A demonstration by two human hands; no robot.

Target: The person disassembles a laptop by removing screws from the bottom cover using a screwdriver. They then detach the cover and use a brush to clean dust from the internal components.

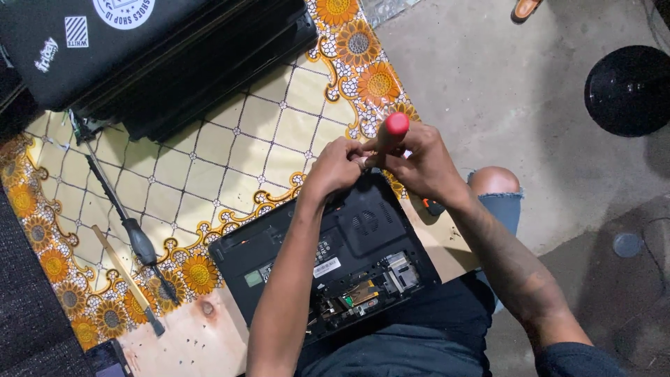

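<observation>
1. The right hand [426, 164] is wrapped around a screwdriver with a rounded red plastic handle [395, 127], fingers closed on the grip, the handle tip poking up above the knuckles.
2. The left hand [336, 167] is pressed up against the right one, its fingertips pinching near the shaft just below the handle — whether they hold the shaft itself or a small screw is hidden.
3. Directly under both hands lies an overturned black laptop with its underside partly opened [328, 251], resting across the person's lap and the edge of the tabletop [209, 153], which wears a cream cloth with sunflower borders.
4. Judged from this, the tool works at the laptop's far edge; doing it well means keeping the shaft square to the screw, pressing down firmly with the right hand while the left steadies the tip — a slip could round the head.
5. Well off to the left of the left hand lie a long black-handled screwdriver [129, 220] and a slim pale-handled tool [125, 276]; beyond the hands sits a stack of closed dark laptops [174, 63].
</observation>
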